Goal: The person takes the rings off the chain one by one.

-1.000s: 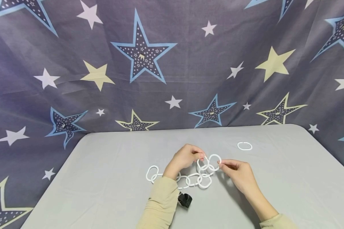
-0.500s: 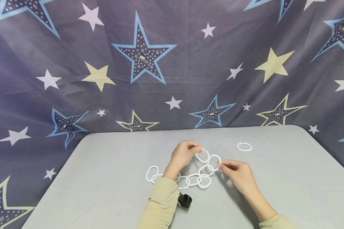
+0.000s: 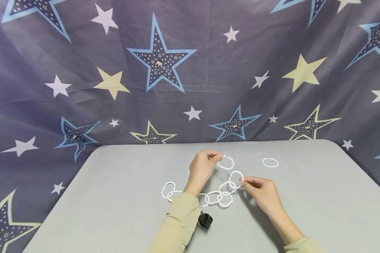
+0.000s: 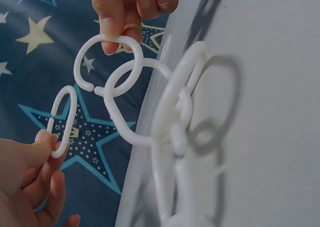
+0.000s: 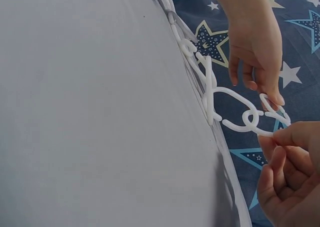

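Observation:
My left hand [image 3: 202, 170] pinches a white oval plastic chain link [image 4: 73, 112] between thumb and fingers. This link has a small gap in its side and is apart from the chain in the left wrist view. My right hand [image 3: 264, 195] pinches the end link [image 4: 139, 62] of a white plastic chain [image 3: 213, 192], lifting that end off the table; a gap shows in this link too. The rest of the chain runs leftward over the table, partly hidden behind my left forearm, and ends in an oval link [image 3: 162, 191].
A single loose white link [image 3: 270, 166] lies farther back on the grey-covered table [image 3: 120, 196], right of the hands. Beside the left sleeve [image 3: 177, 218] is a small black object [image 3: 205, 220]. A dark star-patterned cloth [image 3: 190, 80] hangs behind the table.
My left hand has moved up and away from the chain with its link, which overlapped the chain's end links before and now stands apart. The right hand has stayed almost still.

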Demonstrator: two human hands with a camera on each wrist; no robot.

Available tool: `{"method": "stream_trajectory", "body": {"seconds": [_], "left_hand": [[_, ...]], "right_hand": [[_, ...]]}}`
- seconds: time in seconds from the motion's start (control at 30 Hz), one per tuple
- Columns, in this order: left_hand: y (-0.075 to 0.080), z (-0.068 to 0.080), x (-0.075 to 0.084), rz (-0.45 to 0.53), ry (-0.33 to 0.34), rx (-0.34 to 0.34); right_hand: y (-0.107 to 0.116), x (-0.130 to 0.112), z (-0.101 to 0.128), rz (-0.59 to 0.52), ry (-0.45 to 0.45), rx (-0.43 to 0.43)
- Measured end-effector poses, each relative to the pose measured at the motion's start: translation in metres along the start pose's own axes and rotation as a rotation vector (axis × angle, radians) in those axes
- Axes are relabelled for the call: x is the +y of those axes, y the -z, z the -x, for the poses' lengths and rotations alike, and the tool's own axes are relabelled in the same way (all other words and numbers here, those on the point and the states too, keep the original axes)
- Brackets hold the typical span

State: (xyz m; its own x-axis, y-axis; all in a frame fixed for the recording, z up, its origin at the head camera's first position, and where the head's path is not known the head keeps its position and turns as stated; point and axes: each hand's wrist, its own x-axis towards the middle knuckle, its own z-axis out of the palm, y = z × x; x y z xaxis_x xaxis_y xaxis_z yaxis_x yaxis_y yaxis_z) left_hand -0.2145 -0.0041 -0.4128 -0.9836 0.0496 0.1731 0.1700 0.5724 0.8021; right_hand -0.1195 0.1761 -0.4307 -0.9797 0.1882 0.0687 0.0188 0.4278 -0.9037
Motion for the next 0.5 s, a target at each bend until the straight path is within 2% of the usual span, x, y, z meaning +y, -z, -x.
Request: {"method": "stream_trajectory", "body": {"seconds": [0.23, 0.5], "left_hand": [[0.0, -0.008, 0.008, -0.074, 0.004, 0.007], [-0.004, -0.016, 0.007, -0.102, 0.029, -0.02]], "right_hand": [[0.001, -0.001, -0.001, 0.034, 0.01, 0.001], [0.0, -0.002, 0.001, 0.042, -0.002, -0.007]]}}
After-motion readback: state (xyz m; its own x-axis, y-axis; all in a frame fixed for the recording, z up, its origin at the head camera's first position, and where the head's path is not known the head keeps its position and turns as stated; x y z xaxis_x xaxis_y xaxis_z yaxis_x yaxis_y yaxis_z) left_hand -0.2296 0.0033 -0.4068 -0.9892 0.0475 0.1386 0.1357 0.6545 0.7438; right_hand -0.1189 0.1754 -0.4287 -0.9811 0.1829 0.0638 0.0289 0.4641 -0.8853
